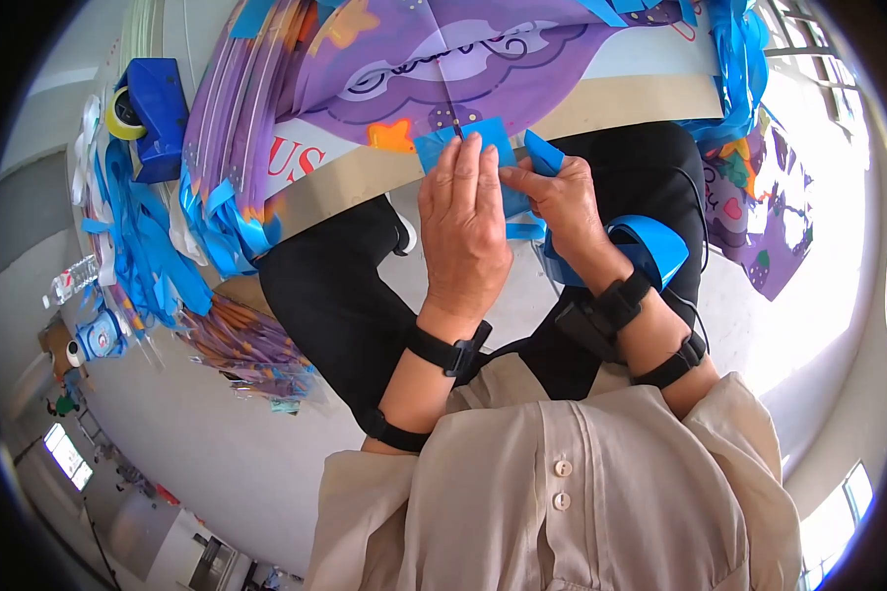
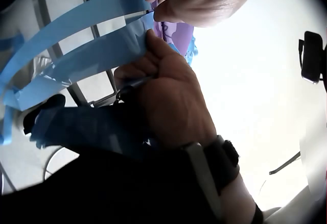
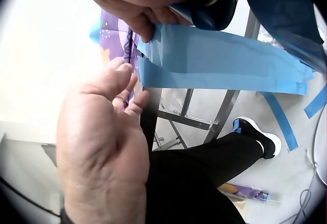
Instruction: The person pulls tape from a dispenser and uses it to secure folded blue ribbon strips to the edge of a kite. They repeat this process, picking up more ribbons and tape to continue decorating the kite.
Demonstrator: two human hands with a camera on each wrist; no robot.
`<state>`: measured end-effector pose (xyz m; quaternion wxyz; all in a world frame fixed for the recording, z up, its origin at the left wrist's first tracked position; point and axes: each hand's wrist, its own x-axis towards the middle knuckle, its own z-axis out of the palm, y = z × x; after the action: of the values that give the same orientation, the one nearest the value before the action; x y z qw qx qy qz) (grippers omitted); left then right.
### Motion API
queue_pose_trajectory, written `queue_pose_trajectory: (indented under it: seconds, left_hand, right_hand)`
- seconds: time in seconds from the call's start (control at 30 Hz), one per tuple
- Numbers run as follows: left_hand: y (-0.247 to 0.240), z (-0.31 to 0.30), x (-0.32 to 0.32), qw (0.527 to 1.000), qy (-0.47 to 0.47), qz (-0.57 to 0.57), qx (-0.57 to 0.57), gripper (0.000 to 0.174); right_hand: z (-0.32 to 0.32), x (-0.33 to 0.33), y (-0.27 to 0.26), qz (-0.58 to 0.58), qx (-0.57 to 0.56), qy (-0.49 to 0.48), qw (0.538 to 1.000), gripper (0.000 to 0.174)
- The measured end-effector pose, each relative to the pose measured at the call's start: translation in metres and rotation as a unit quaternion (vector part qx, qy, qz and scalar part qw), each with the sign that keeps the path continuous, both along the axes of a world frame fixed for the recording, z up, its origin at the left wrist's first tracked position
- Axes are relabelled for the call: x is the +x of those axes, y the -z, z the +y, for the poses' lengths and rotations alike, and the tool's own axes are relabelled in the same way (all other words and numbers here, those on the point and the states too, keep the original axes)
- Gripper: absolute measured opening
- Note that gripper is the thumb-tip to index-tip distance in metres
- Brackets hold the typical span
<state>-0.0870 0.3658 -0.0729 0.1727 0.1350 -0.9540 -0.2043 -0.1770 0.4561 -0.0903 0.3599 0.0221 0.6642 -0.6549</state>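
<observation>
A purple printed sheet (image 1: 453,79) with orange stars lies on the table, its near edge at the table's front. My left hand (image 1: 463,217) lies with straight fingers over a wide blue plastic strip (image 1: 429,153) where it meets that edge. Beside it, my right hand (image 1: 565,202) pinches the blue strip between thumb and fingers. Seen from below in the right wrist view, the left palm (image 3: 102,142) faces the camera, its fingers at the sheet's edge. The blue strip (image 2: 92,55) hangs down in long bands in the left wrist view.
A blue tape dispenser (image 1: 158,118) with a yellow roll stands at the table's left. Bundles of blue strips (image 1: 148,227) hang at that side, others (image 1: 744,59) at the right corner. A blue loop (image 1: 655,251) is by the right forearm. Metal table legs (image 3: 225,114) stand below.
</observation>
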Motion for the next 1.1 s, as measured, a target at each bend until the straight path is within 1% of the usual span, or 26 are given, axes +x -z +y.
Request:
queue_pose_trajectory:
  seconds: [0.03,0.1,0.13,0.37,0.63,0.97,1.03,1.1]
  left_hand:
    - [0.001,-0.001,-0.002,1.000,0.000,0.000,0.000,0.043]
    - [0.002,-0.001,-0.006,0.994,0.023,-0.081,-0.068,0.044]
    - [0.004,-0.001,-0.007,0.994,0.016,-0.093,-0.060,0.045]
    - [0.005,0.000,-0.007,0.992,0.019,-0.100,-0.078,0.047]
    - [0.007,0.001,-0.008,0.990,0.012,-0.102,-0.097,0.048]
    - [0.008,-0.001,-0.008,0.989,0.005,-0.104,-0.102,0.050]
    - [0.009,-0.002,-0.007,0.984,0.011,-0.117,-0.131,0.047]
    - [0.010,-0.002,-0.008,0.984,0.010,-0.117,-0.133,0.047]
  right_hand:
    - [0.000,-0.001,0.001,0.005,0.011,-0.004,1.000,0.008]
    - [-0.001,0.000,0.000,0.005,0.000,0.006,1.000,0.009]
    - [-0.001,0.000,0.000,0.004,-0.010,0.015,1.000,0.010]
    - [0.001,-0.001,0.010,0.002,0.011,0.002,1.000,0.014]
    - [-0.002,0.000,-0.001,0.001,-0.003,0.016,1.000,0.006]
    - [-0.001,0.000,0.006,-0.005,0.004,0.012,1.000,0.006]
    - [-0.003,0.000,0.001,-0.010,0.019,0.019,1.000,0.006]
    - [-0.002,-0.001,0.006,-0.007,0.017,0.017,1.000,0.006]
